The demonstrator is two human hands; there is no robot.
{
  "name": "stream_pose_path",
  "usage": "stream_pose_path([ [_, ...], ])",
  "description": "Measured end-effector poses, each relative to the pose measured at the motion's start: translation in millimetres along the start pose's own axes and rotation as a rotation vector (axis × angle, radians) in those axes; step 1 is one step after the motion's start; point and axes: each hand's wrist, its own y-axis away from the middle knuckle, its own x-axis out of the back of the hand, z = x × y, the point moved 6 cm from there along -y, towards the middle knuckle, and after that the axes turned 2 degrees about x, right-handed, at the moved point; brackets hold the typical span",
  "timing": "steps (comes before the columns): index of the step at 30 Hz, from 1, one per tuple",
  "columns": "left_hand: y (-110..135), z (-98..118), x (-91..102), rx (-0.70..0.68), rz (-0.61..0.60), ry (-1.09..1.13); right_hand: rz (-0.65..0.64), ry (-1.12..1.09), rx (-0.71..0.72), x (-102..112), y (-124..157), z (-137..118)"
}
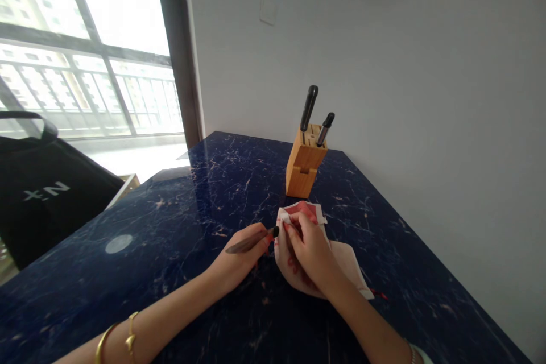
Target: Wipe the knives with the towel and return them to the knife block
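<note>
My left hand (pixel 239 259) is closed around a small knife (pixel 246 243). Its blade points back to the lower left, over the hand, and a dark handle end shows at the fingertips. Just to the right, my right hand (pixel 313 247) pinches a white cloth with red patches (pixel 347 261) between thumb and fingers. The cloth is bunched up at the pinch, and part of it lies spread on the table under the wrist. Knife and cloth are close together; whether they touch I cannot tell.
A wooden knife block (pixel 301 173) stands behind the cloth, with a black-handled knife (pixel 309 107) and another black-and-silver handle (pixel 325 128) in it. The dark blue marbled table (pixel 239 176) runs along a wall. A black bag (pixel 51 199) is at the left, by the window.
</note>
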Motion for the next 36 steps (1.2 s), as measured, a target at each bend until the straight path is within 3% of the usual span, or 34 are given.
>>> stream_pose_path([
  [4, 1.0, -1.5, -1.6, -0.026, -0.012, -0.047, 0.019, 0.004, -0.052, 0.7, -1.9, 9.3],
  [14, 4.5, 12.3, -2.0, -0.16, -0.026, -0.196, -0.042, -0.077, 0.059, -3.4, 2.1, -8.9],
  [24, 5.5, 6.0, 1.2, 0.022, 0.028, 0.082, 0.028, -0.033, -0.016, 5.2, -0.7, -0.9],
  [29, 4.9, 3.3, 3.7, 0.024, 0.068, 0.113, 0.06, -0.005, -0.024, 7.6, -0.2, -0.3],
  [36, 1.0, -4.1, 2.2, 0.019, 0.064, 0.163, -0.017, -0.095, 0.005, -7.4, 6.0, -8.9],
])
